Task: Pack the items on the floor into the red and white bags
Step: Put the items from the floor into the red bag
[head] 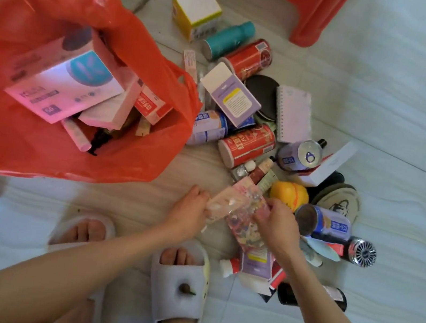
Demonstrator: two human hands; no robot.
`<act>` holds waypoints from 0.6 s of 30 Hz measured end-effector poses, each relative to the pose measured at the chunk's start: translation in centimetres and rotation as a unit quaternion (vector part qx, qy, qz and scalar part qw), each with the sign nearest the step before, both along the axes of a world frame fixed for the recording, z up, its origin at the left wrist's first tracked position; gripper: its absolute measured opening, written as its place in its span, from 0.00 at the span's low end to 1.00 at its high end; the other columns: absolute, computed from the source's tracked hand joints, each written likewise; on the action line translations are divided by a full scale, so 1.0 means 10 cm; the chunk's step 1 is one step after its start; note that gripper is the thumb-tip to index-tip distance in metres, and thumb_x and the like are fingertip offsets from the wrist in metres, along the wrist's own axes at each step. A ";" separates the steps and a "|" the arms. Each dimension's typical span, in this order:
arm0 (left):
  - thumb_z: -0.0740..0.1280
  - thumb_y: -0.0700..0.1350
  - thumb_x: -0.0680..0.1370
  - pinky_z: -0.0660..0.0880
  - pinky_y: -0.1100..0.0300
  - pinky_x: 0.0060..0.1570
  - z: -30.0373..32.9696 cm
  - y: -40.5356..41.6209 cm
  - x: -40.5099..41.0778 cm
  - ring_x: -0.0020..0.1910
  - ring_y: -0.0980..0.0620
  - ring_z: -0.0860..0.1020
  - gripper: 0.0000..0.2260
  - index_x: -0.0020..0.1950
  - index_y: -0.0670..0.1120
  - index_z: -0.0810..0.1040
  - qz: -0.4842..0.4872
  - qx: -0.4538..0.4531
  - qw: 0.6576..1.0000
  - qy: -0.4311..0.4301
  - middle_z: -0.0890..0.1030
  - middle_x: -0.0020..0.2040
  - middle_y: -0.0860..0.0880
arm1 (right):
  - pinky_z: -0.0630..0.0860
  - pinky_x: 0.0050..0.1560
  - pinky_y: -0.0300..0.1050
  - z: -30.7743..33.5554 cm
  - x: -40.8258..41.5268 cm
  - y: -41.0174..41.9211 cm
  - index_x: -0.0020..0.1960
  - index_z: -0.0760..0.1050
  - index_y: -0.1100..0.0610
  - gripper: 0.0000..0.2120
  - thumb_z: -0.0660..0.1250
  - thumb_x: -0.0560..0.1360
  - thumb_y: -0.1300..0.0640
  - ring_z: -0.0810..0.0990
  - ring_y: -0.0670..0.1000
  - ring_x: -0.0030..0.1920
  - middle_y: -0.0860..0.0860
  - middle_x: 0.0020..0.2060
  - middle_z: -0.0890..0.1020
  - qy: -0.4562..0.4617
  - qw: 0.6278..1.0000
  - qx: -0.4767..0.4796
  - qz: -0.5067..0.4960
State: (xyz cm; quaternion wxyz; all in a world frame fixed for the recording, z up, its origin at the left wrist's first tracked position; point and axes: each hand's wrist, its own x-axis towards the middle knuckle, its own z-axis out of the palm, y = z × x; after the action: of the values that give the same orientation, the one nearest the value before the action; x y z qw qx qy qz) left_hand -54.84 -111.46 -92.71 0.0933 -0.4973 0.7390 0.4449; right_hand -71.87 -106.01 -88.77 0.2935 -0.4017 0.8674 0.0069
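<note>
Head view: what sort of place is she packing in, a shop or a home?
Probably a home floor: the person wears soft slippers, a red plastic stool stands nearby, and household items like the spiral notebook lie loose on pale tiles.

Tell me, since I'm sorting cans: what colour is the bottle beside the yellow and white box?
Teal, with a silver base: the bottle shows in the head view.

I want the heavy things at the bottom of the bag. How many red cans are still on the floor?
2. One red can lies beside the teal bottle; the other red can lies mid-pile below the lilac box. More may be hidden.
</note>
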 end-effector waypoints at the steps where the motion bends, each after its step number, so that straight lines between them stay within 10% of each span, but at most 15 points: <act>1: 0.63 0.42 0.76 0.65 0.54 0.52 0.07 0.00 0.03 0.58 0.42 0.72 0.10 0.56 0.40 0.71 0.001 -0.002 1.000 0.020 0.71 0.59 0.42 | 0.72 0.41 0.49 0.06 0.01 -0.01 0.50 0.76 0.57 0.08 0.66 0.73 0.56 0.77 0.53 0.43 0.55 0.45 0.81 -0.031 0.999 -0.018 -0.024; 13: 0.64 0.49 0.70 0.77 0.56 0.44 1.47 -0.29 1.17 0.46 0.52 0.80 0.16 0.58 0.49 0.75 0.243 -0.050 0.945 0.212 0.81 0.50 0.50 | 0.78 0.42 0.41 0.97 0.61 -0.14 0.48 0.75 0.58 0.04 0.66 0.75 0.58 0.81 0.45 0.43 0.51 0.42 0.80 -0.175 0.907 -0.346 -0.163; 18: 0.62 0.46 0.65 0.76 0.54 0.46 1.65 -0.54 1.68 0.50 0.49 0.78 0.25 0.62 0.44 0.71 0.404 -0.076 0.892 0.185 0.79 0.52 0.49 | 0.77 0.38 0.43 1.32 1.08 -0.58 0.42 0.76 0.53 0.04 0.67 0.74 0.60 0.81 0.48 0.39 0.51 0.39 0.82 -0.320 0.883 -0.318 -0.131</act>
State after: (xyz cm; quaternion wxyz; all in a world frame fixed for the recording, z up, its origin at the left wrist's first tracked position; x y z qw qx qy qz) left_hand -37.99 -116.83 -76.17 -0.2711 -0.6676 0.5095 0.4703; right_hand -61.06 -111.86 -75.62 0.4100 -0.3369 0.7263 -0.4369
